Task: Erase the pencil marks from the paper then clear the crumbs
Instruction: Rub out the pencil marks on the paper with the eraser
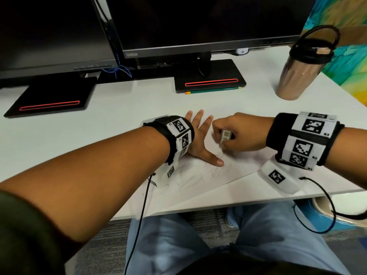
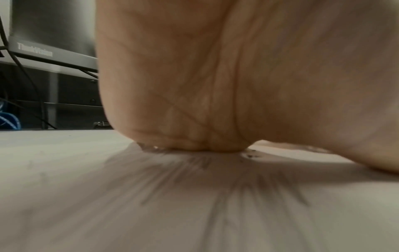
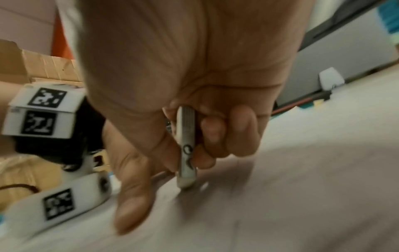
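A white sheet of paper (image 1: 234, 167) with grey pencil scribbles (image 1: 190, 180) lies on the desk near its front edge. My left hand (image 1: 200, 139) lies flat on the paper, fingers spread, thumb pointing right. My right hand (image 1: 234, 133) grips a white eraser (image 1: 225, 135) in a printed sleeve, its lower end on the paper just right of the left thumb. In the right wrist view the eraser (image 3: 186, 146) stands nearly upright between thumb and curled fingers, its tip touching the sheet. In the left wrist view the palm (image 2: 215, 85) presses on pencil strokes (image 2: 194, 170), with dark crumbs (image 2: 250, 154) beside it.
Two dark monitors stand at the back on black bases (image 1: 210, 81) (image 1: 49, 100). A green pencil (image 1: 214, 90) lies by the right base. A metal tumbler (image 1: 299, 70) with a black lid stands at the back right. The desk's front edge (image 1: 238, 203) runs just below the paper.
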A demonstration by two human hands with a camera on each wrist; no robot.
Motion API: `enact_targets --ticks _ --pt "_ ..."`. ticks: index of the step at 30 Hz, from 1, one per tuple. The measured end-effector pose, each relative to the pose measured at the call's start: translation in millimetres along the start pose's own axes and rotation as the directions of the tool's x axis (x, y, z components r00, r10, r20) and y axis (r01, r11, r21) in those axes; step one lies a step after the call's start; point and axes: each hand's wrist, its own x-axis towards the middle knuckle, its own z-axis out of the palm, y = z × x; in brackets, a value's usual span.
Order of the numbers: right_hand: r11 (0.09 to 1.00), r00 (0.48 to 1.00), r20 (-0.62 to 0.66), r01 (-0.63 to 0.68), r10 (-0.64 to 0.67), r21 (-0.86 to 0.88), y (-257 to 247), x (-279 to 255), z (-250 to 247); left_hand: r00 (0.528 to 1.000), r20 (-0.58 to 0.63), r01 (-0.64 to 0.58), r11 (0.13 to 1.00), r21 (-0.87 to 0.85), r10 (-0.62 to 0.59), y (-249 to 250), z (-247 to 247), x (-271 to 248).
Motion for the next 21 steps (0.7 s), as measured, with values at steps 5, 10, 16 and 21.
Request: enact_targets --ticks 5,10,16,21 --pt "0.960 0.977 -0.168 -0.079 0.127 0.269 7.1 -6.3 -29.6 0.996 -0.078 -0.041 0.998 -0.055 0.037 -5.9 2.4 -12.4" --pt "0.918 0.953 -0.222 -0.109 0.206 0.382 2.4 -4.9 -24.3 0.998 -0.003 -0.059 0.998 -0.033 0.059 -21.4 4.4 -30.3" --pt "0.931 0.965 -0.114 -0.190 0.236 0.313 -13.4 7.4 6.6 0.997 0.020 -0.079 0.997 0.001 0.079 -9.9 14.9 -28.5" --pt "0.961 0.980 -0.081 -0.158 0.181 0.227 -22.8 10.0 21.7 0.999 0.030 -0.046 0.997 0.055 0.045 -6.3 13.3 -21.6"
